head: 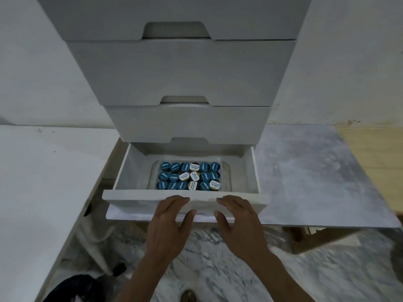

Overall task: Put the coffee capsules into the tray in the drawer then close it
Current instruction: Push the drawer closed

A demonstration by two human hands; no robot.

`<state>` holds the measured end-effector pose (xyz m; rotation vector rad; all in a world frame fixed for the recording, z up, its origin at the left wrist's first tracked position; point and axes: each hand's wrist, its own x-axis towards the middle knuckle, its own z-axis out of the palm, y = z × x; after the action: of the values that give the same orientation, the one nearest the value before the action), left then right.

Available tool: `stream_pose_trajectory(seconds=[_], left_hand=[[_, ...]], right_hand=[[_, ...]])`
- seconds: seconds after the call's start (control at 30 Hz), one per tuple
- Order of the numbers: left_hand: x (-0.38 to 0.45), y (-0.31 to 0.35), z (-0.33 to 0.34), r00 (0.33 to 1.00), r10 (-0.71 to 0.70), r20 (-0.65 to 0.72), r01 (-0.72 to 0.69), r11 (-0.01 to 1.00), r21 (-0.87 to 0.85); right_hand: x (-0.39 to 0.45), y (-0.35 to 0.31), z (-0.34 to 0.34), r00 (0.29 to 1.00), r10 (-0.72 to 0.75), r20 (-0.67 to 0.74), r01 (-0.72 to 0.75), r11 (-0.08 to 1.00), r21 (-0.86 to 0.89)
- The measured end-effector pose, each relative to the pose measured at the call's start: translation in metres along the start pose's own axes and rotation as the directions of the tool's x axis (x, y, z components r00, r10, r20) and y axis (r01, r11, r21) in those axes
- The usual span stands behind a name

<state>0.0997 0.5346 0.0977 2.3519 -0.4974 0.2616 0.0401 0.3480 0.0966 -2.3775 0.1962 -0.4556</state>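
The lowest drawer (130, 198) of a white drawer unit stands pulled out toward me. Inside it lies a clear plastic tray (227, 174) filled with several coffee capsules (189, 175), most with blue lids and a few with white and yellow lids, set in three rows. My left hand (169, 223) and my right hand (236, 221) both rest with flat fingers against the drawer's front panel, thumbs below its lower edge. Neither hand holds a capsule.
Three shut drawers (181, 73) stack above the open one. A white tabletop (32, 182) lies to the left and a grey marbled surface (316, 175) to the right. Marble floor (218, 269) lies below, with a dark object (72, 288) at bottom left.
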Motion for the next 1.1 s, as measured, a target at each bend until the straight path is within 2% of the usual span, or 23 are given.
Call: stream_pose_trajectory(seconds=[0.1,0.2,0.33,0.5,0.67,0.83,1.1], left_hand=[[-0.004,-0.016,0.001,0.999,-0.022,0.040,0.015,0.983,0.183],[0.005,-0.041,0.000,0.996,-0.059,0.067,0.032,0.936,0.352],[0.023,-0.073,-0.003,0.991,-0.038,0.125,-0.025,0.886,0.464],[0.022,-0.106,-0.002,0.982,-0.004,0.190,-0.097,0.847,0.522],[0.025,-0.117,0.005,0.987,0.061,0.149,-0.134,0.823,0.551],[0.039,-0.124,0.007,0.987,0.073,0.141,-0.140,0.817,0.559],[0.075,-0.132,0.020,0.987,0.124,0.100,-0.159,0.820,0.550]], right_hand=[[-0.012,0.000,0.015,0.997,-0.048,-0.064,0.039,0.990,-0.135],[-0.011,-0.001,0.029,0.998,-0.030,-0.049,0.015,0.959,-0.282],[0.003,-0.001,0.045,1.000,-0.002,-0.023,-0.008,0.894,-0.449],[0.005,0.009,0.074,0.999,0.030,-0.032,-0.043,0.829,-0.557],[0.012,0.020,0.090,0.988,-0.037,-0.152,-0.064,0.792,-0.607],[0.026,0.027,0.096,0.984,-0.083,-0.161,-0.043,0.756,-0.654],[0.063,0.033,0.104,0.986,-0.037,-0.160,-0.072,0.778,-0.624]])
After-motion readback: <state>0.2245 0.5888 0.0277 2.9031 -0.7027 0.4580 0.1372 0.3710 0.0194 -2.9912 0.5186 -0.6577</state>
